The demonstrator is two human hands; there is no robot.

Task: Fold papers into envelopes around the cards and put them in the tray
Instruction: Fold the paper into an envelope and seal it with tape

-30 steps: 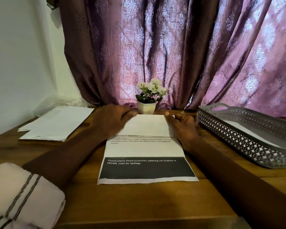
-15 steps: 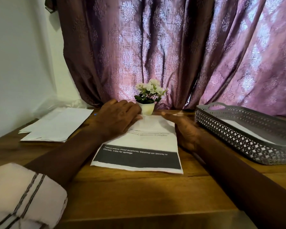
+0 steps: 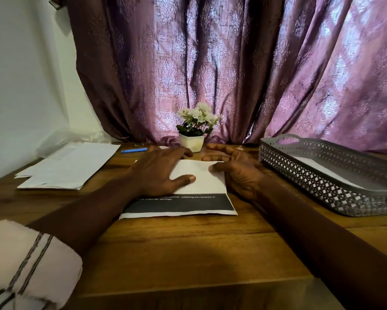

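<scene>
Your left hand (image 3: pixel 159 173) lies flat and spread on the folded paper (image 3: pixel 199 177) in the middle of the wooden table (image 3: pixel 188 247), palm down, thumb stretched across the white upper flap. It grips nothing; it only presses on the sheet. Your right hand (image 3: pixel 237 168) rests on its edge at the right side of the same paper, fingers loosely curved and open, thumb tip touching the flap's right edge. It too holds nothing closed.

The top part of the paper is folded down toward you, so a plain white back faces up. Below it a black printed band with white lettering shows, and a narrow white strip runs along the near edge. You cannot tell whether a card sits inside the fold.

The grey perforated tray (image 3: pixel 322 175) stands to your right, apart from the paper, with a white sheet (image 3: pixel 317 166) lying in it. A stack of white papers (image 3: pixel 69 166) lies well off to your left. A blue pen (image 3: pixel 134 150) lies beyond your left hand, and a small white pot of white flowers (image 3: pixel 193 130) stands just past your fingertips, before the purple curtain (image 3: pixel 232 63). A pale striped sleeve (image 3: pixel 27 265) covers your left upper arm.
</scene>
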